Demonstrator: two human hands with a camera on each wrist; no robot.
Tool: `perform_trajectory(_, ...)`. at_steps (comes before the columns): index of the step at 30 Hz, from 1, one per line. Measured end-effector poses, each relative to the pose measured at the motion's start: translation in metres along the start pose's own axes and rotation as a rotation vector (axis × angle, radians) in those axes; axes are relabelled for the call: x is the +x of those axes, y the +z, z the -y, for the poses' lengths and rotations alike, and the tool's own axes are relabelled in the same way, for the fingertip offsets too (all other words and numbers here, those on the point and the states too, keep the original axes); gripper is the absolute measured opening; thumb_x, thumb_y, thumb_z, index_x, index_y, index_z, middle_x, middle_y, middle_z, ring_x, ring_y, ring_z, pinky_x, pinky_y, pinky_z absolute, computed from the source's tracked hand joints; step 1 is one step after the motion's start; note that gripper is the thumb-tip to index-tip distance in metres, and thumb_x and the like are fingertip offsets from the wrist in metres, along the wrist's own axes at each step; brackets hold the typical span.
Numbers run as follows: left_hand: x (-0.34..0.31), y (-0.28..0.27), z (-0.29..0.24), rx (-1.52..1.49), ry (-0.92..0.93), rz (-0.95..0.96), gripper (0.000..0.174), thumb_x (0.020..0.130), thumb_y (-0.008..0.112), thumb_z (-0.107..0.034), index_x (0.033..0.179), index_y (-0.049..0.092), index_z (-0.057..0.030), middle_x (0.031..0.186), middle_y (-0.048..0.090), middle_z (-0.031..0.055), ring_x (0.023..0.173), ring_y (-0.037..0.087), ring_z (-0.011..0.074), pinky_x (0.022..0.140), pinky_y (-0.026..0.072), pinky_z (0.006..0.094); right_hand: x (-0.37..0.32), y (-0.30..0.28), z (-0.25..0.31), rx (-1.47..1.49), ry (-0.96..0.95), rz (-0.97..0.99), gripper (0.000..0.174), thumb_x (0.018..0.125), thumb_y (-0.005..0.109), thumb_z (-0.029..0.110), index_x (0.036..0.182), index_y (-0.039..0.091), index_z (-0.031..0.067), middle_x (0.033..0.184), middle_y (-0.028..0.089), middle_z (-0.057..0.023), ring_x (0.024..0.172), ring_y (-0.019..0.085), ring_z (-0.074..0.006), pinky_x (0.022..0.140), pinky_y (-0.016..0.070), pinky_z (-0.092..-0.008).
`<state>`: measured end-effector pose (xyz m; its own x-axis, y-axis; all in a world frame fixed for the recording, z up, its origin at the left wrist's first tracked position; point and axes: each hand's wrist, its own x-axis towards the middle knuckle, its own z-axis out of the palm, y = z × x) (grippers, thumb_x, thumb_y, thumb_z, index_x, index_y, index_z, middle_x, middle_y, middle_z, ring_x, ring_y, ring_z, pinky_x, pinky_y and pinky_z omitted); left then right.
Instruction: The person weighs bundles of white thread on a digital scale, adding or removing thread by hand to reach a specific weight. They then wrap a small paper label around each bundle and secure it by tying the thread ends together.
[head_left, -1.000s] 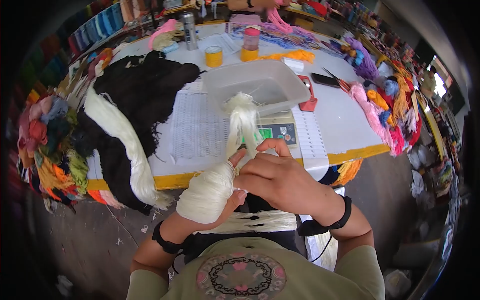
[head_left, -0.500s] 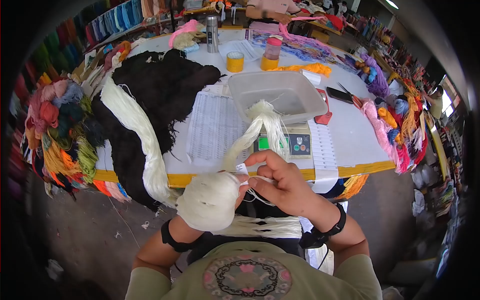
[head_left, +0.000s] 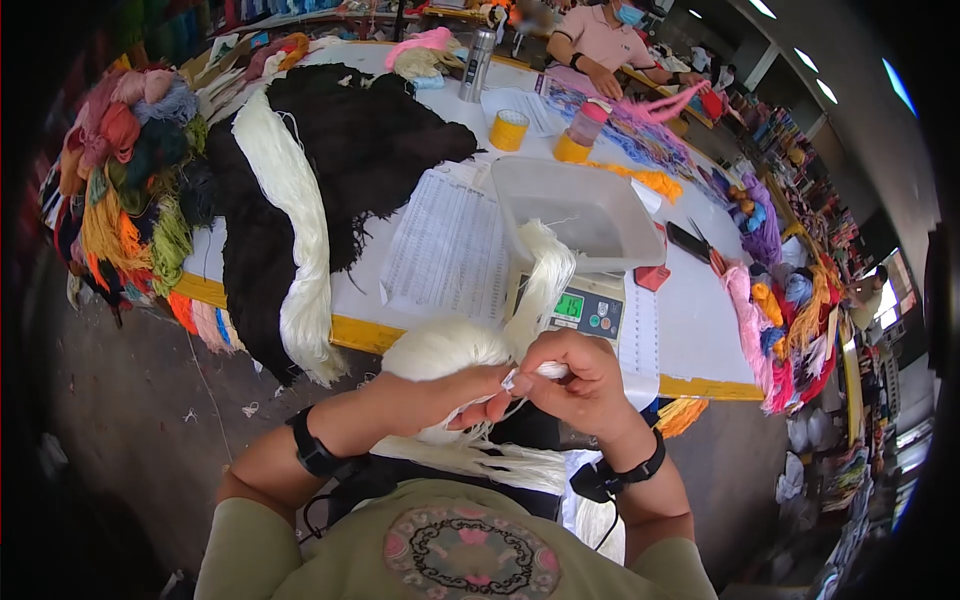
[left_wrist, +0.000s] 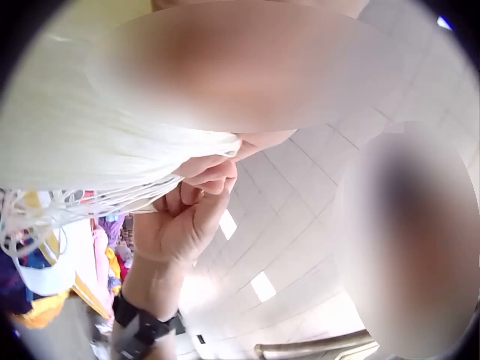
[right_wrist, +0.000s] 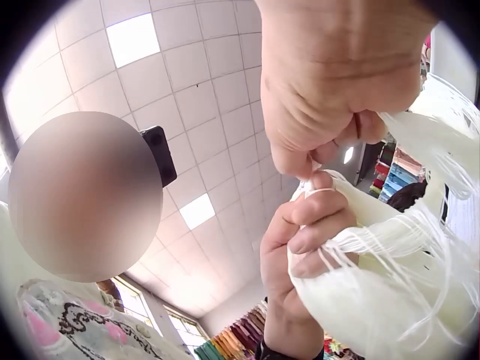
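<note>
White table (head_left: 690, 335) behind left hand (head_left: 432, 402) curled round cream yarn (head_left: 445, 348) and right hand (head_left: 582, 388) pinching white strands (head_left: 552, 370), their ends hard to make out.

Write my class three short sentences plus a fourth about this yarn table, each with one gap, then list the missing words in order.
1. The left hand and right hand, pinching white yarn, each have a dark band round the ____.
2. The lit display glows ____.
3. From the wearer's view, the dark heap lies to the ____ of the printed sheet.
4. The person opposite wears a ____ shirt.

Missing words: wrist; green; left; pink.
</note>
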<state>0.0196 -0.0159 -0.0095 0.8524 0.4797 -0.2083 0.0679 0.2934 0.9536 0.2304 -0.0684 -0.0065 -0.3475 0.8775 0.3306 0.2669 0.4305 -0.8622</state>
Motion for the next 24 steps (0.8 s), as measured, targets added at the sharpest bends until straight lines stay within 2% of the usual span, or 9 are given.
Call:
perform_trajectory(2, -0.001, 0.004, 0.006, 0.016, 0.094, -0.062, 0.026, 0.095, 0.054, -0.028, 0.081, 0.062, -0.0071, 0.070, 0.060, 0.0002, 0.057, 0.052, 0.0103, 0.053, 0.0417, 0.0257, -0.002, 0.005, -0.001, -0.034, -0.042, -0.058, 0.016, 0.084, 0.064, -0.004, 0.096, 0.056, 0.0030, 0.087, 0.064, -0.0058, 0.081, 0.059, -0.0074, 0.064, 0.0441, -0.0212)
perform_trajectory(4, 0.001, 0.009, 0.011, 0.440, 0.519, -0.261, 0.013, 0.094, 0.052, -0.014, 0.095, 0.059, -0.0035, 0.070, 0.059, -0.0013, 0.056, 0.051, 0.0057, 0.051, 0.0403, 0.0224, -0.003, 0.010, 0.000, 0.188, 0.075, -0.148, 0.023, 0.085, 0.062, -0.005, 0.104, 0.051, 0.0031, 0.093, 0.064, -0.0068, 0.083, 0.058, -0.0071, 0.068, 0.0436, -0.0207)
perform_trajectory(5, 0.000, 0.007, 0.009, 0.561, 0.546, -0.314, 0.016, 0.093, 0.056, -0.019, 0.090, 0.065, -0.0064, 0.076, 0.065, 0.0048, 0.069, 0.060, 0.0194, 0.064, 0.0467, 0.0316, -0.002, 0.012, -0.001, 0.188, 0.078, -0.150, 0.023, 0.085, 0.062, -0.005, 0.104, 0.051, 0.0031, 0.093, 0.064, -0.0068, 0.083, 0.058, -0.0071, 0.068, 0.0436, -0.0207)
perform_trajectory(8, 0.003, 0.006, 0.008, 0.540, 0.556, -0.305, 0.009, 0.091, 0.060, -0.012, 0.093, 0.063, -0.0035, 0.075, 0.064, 0.0001, 0.060, 0.053, 0.0056, 0.056, 0.0446, 0.0221, -0.002, 0.018, -0.006, 0.111, -0.012, -0.218, 0.032, 0.086, 0.063, -0.004, 0.113, 0.048, 0.0036, 0.084, 0.065, -0.0019, 0.075, 0.059, -0.0040, 0.063, 0.0440, -0.0182)
perform_trajectory(14, -0.009, -0.012, 0.005, 0.591, 0.489, -0.430, 0.013, 0.088, 0.066, -0.016, 0.095, 0.067, -0.0054, 0.080, 0.067, 0.0056, 0.069, 0.062, 0.0135, 0.064, 0.0477, 0.0289, -0.024, -0.012, -0.002, 0.054, 0.235, -0.095, 0.029, 0.085, 0.066, -0.002, 0.110, 0.053, 0.0044, 0.087, 0.065, -0.0020, 0.079, 0.058, -0.0036, 0.069, 0.0449, -0.0189)
perform_trajectory(16, -0.029, -0.028, -0.001, 0.565, 0.484, -0.448, 0.025, 0.086, 0.068, -0.021, 0.103, 0.067, -0.0032, 0.078, 0.067, 0.0074, 0.065, 0.060, 0.0122, 0.056, 0.0459, 0.0253, -0.038, -0.035, -0.004, -0.111, 0.269, -0.077, 0.023, 0.083, 0.068, -0.001, 0.104, 0.059, 0.0037, 0.088, 0.065, -0.0021, 0.079, 0.059, -0.0072, 0.070, 0.0462, -0.0223)
perform_trajectory(18, -0.055, -0.043, -0.013, -0.180, 0.195, -0.246, 0.049, 0.082, 0.072, -0.028, 0.120, 0.060, 0.0009, 0.074, 0.065, 0.0096, 0.061, 0.060, 0.0122, 0.047, 0.0408, 0.0212, -0.051, -0.063, -0.003, -0.266, 0.341, -0.099, 0.018, 0.079, 0.072, 0.001, 0.094, 0.063, 0.0020, 0.086, 0.065, -0.0022, 0.082, 0.059, -0.0096, 0.074, 0.0472, -0.0257)
perform_trajectory(22, -0.109, -0.091, 0.000, -0.190, 0.445, -0.079, 0.074, 0.081, 0.072, -0.032, 0.138, 0.042, 0.0026, 0.070, 0.061, 0.0131, 0.048, 0.055, 0.0124, 0.039, 0.0357, 0.0207, -0.095, -0.119, -0.017, -0.673, 0.389, -0.078, 0.020, 0.075, 0.069, -0.003, 0.092, 0.060, -0.0005, 0.086, 0.064, -0.0045, 0.080, 0.058, -0.0126, 0.074, 0.0471, -0.0266)
perform_trajectory(24, -0.142, -0.111, 0.000, -0.236, 0.530, -0.191, 0.080, 0.080, 0.073, -0.028, 0.143, 0.034, 0.0022, 0.067, 0.059, 0.0123, 0.045, 0.051, 0.0102, 0.039, 0.0366, 0.0215, -0.125, -0.141, -0.019, -0.566, 0.353, -0.133, 0.016, 0.076, 0.063, -0.005, 0.092, 0.059, -0.0011, 0.084, 0.063, -0.0068, 0.078, 0.058, -0.0138, 0.074, 0.0472, -0.0267)
